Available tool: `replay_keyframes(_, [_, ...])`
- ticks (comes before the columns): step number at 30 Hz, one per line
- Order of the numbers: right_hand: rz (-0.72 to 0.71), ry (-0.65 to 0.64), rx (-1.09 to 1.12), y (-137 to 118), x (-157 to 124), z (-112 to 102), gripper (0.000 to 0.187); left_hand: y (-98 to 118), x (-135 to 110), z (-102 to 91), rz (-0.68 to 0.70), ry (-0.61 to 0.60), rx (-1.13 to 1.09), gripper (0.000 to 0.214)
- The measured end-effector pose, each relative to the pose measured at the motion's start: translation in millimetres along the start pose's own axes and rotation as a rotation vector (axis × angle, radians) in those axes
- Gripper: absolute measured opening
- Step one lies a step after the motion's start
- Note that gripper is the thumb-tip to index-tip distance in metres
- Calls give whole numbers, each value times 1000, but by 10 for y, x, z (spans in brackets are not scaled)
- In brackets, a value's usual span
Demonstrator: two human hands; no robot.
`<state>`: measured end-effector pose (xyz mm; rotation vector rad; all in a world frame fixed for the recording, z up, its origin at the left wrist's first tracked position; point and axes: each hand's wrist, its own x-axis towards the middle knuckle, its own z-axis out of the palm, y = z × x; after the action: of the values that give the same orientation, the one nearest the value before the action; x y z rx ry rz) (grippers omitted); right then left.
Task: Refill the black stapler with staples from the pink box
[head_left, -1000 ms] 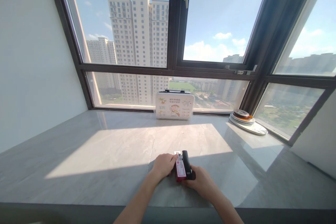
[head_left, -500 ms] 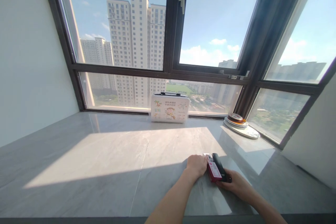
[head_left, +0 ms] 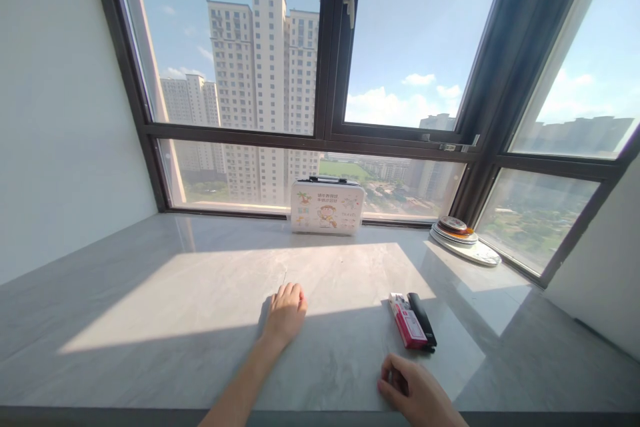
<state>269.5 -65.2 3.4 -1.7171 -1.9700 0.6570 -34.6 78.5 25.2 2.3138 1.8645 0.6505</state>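
A small red and white box [head_left: 407, 320] lies flat on the grey stone sill [head_left: 200, 293], with a black oblong object [head_left: 423, 319] touching its right side. My left hand [head_left: 285, 310] rests on the sill well to the left of them, fingers loosely together and holding nothing. My right hand [head_left: 413, 390] sits near the front edge, just below the box, with its fingers curled inward and nothing visible in them.
A white illustrated case with a black handle [head_left: 327, 205] stands against the window at the back. A stack of round plates [head_left: 463, 237] sits at the back right corner. A white wall [head_left: 60, 113] bounds the left side.
Both hands have let go of the red box and black object. My left hand moved left across the sill; my right hand drew back toward the front edge.
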Motion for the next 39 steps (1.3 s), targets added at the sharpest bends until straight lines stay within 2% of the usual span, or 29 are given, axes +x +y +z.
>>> replay_keyframes(2, [-100, 52, -32, -263, 177, 130, 19, -99, -243, 24, 56, 46, 25, 27])
replay_keyframes(4, [-157, 101, -111, -459, 324, 241, 34, -154, -479, 82, 165, 97, 78, 37])
replay_keyframes(6, [-151, 121, -219, -595, 425, 351, 48, -170, -664, 141, 236, 103, 139, 47])
replay_keyframes(9, [-94, 122, -347, -714, 521, 510, 56, -148, -801, 187, 244, 75, 183, 53])
replay_keyframes(17, [12, 175, -478, -834, 743, 722, 61, -115, -739, 161, 233, 21, 153, 55])
replay_keyframes(23, [3, 207, -520, -886, 910, 791, 62, -133, -708, 215, 243, 64, 161, 55])
replay_keyframes(28, [-10, 203, -546, -891, 1019, 820, 61, -22, -606, 266, 259, 117, 185, 53])
replay_keyframes(33, [-16, 198, -562, -885, 1058, 820, 60, 111, -490, 298, 245, 143, 193, 51])
replay_keyframes(39, [-9, 200, -562, -906, 1056, 812, 59, 89, -449, 393, 234, 174, 177, 50])
